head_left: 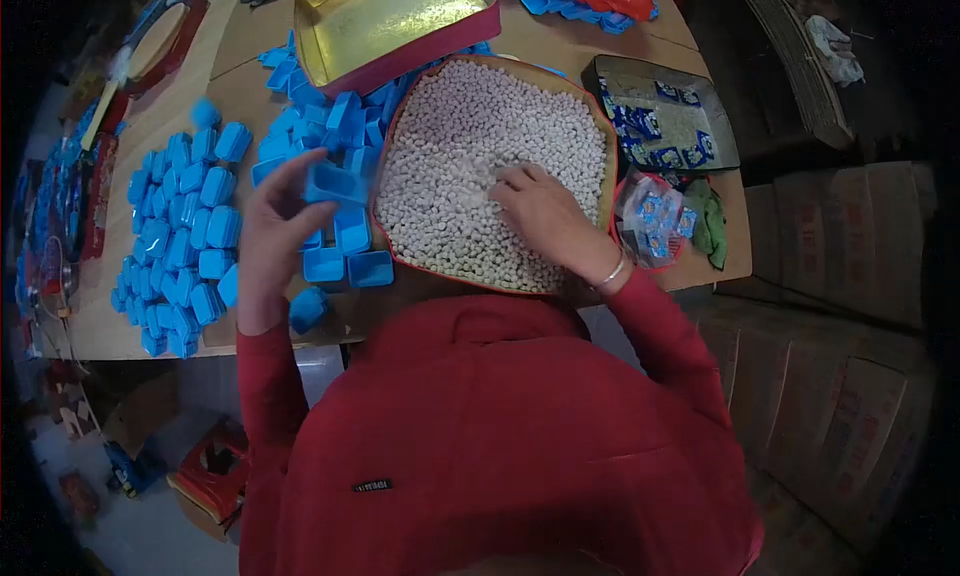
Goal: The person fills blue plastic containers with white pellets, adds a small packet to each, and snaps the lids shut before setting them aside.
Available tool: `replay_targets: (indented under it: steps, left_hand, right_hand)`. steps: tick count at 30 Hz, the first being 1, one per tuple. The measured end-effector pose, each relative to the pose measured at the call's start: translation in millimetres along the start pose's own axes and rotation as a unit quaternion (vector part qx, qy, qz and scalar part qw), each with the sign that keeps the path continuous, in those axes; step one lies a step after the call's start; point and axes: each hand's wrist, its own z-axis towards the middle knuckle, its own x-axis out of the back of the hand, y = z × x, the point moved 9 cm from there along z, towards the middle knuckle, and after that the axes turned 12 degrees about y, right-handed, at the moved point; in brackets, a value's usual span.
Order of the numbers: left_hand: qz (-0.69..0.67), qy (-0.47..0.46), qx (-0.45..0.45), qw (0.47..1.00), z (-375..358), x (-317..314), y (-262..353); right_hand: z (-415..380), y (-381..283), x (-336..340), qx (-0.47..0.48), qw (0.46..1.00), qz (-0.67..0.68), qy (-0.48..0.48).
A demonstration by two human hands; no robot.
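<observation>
My left hand (283, 221) grips a small blue plastic box (336, 184) between thumb and fingers, its hollow side facing up. It is held just left of a wide red-rimmed tray (379, 198) heaped with small whitish pellets (450, 166). Over the middle of that heap, my right hand (548, 214) has its fingers bent and pressed together, their tips among the pellets. Several open blue boxes (352, 230) lie between my left hand and the tray.
Closed blue boxes (186, 216) are piled on the table at left. A gold-lined tin (395, 26) stands at the back. On the right are a dark tray (715, 136) with small blue packets, a clear bag (650, 216) of packets and a green cloth (707, 226). Cartons (840, 241) are stacked beyond.
</observation>
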Motion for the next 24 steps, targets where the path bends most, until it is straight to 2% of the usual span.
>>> replay_targets:
  steps: [2,4,6,9,11,15,18,19,24]
  left_hand:
    - [-0.085,-0.125,0.096,0.984,-16.3,-57.3,-20.6]
    - [-0.066,-0.179,0.083,0.978,-25.4,-99.2,-33.8]
    - [-0.046,-0.224,0.086,0.970,-32.1,-132.0,-51.6]
    - [-0.044,-0.246,0.070,0.966,-37.8,-159.8,-66.8]
    - [-0.068,-0.258,0.106,0.958,-40.1,-167.5,-65.5]
    - [-0.167,-0.253,0.135,0.943,-42.6,-168.4,-58.0]
    - [-0.221,-0.229,0.173,0.932,-39.6,-162.2,-63.2]
    - [-0.232,-0.232,0.172,0.929,-39.6,-161.3,-62.1]
    - [-0.221,-0.247,0.162,0.929,-39.2,-160.0,-59.6]
  right_hand:
    - [-15.4,13.0,18.6,-0.044,0.999,-0.002,-0.004]
    - [-25.0,26.4,29.7,-0.073,0.997,0.001,0.006]
    - [-29.8,36.5,35.8,-0.092,0.990,0.104,0.025]
    - [-21.5,20.5,53.5,-0.093,0.973,0.204,0.053]
    - [-7.8,-3.8,62.9,-0.075,0.959,0.262,0.080]
    - [2.9,-20.9,72.4,-0.072,0.944,0.295,0.128]
    - [-11.4,5.3,80.3,-0.136,0.922,0.314,0.179]
    - [-19.4,16.0,79.9,-0.189,0.903,0.337,0.186]
    - [-48.3,44.2,64.1,-0.208,0.930,0.258,0.159]
